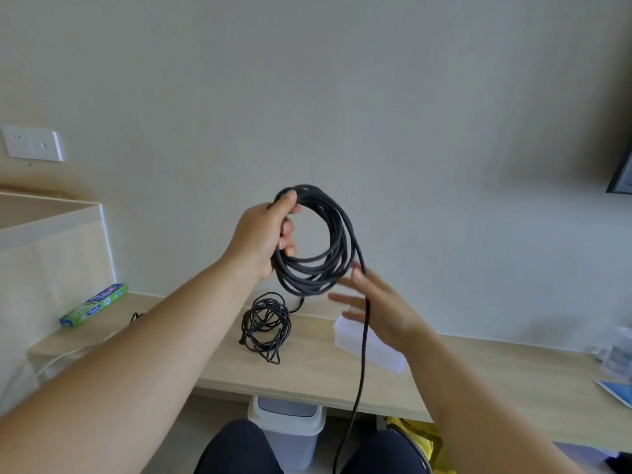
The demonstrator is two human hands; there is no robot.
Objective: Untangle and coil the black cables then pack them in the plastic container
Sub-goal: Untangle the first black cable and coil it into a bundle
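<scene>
Your left hand (263, 234) grips the coiled black cable (321, 241) raised above the counter (307, 371), your right hand (379, 309) is open with the cable's loose tail running down across its fingers, and a second tangled cable (266, 326) lies beside the plastic container (369, 343).

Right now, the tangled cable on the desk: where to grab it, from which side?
Probably from above: the tangled cable lies flat on the desk. Pinch across its right rim, where the loops bunch thickest; loose ends trail off its near and left edges. The right hand is open; the left hand holds the coil.
</scene>
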